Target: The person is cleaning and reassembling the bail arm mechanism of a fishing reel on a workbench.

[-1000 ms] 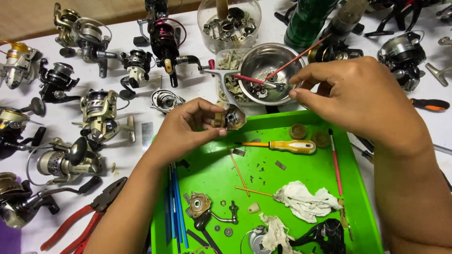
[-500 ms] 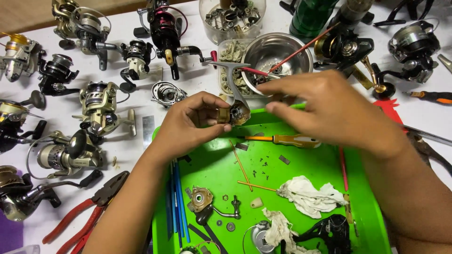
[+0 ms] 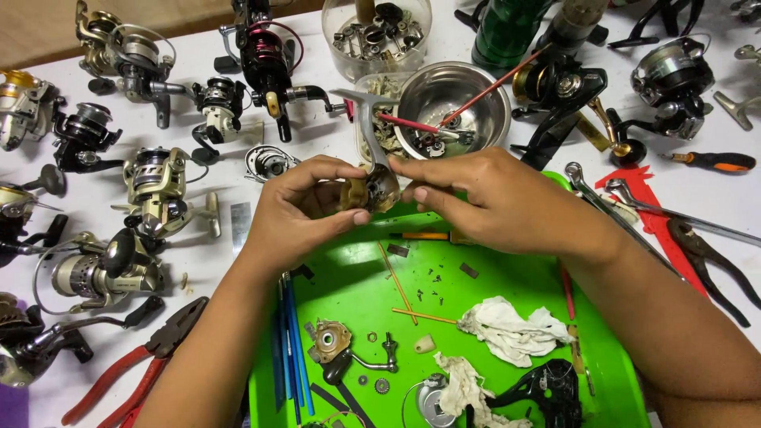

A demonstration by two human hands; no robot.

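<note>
A small metal reel body point(image 3: 372, 184) sits between both hands, held above the far edge of the green tray point(image 3: 349, 281), its stem pointing up. Behind it stands a steel bowl point(image 3: 483, 119) with small parts and red sticks inside, and a clear jar point(image 3: 379, 32) full of metal pieces. The tray holds screws, white rags point(image 3: 507, 329) and loose reel parts. The left hand point(image 3: 297, 214) curls around the body — thumb and fingers closed on it — while the right hand point(image 3: 495, 198) pinches its other side with the fingertips.
</note>
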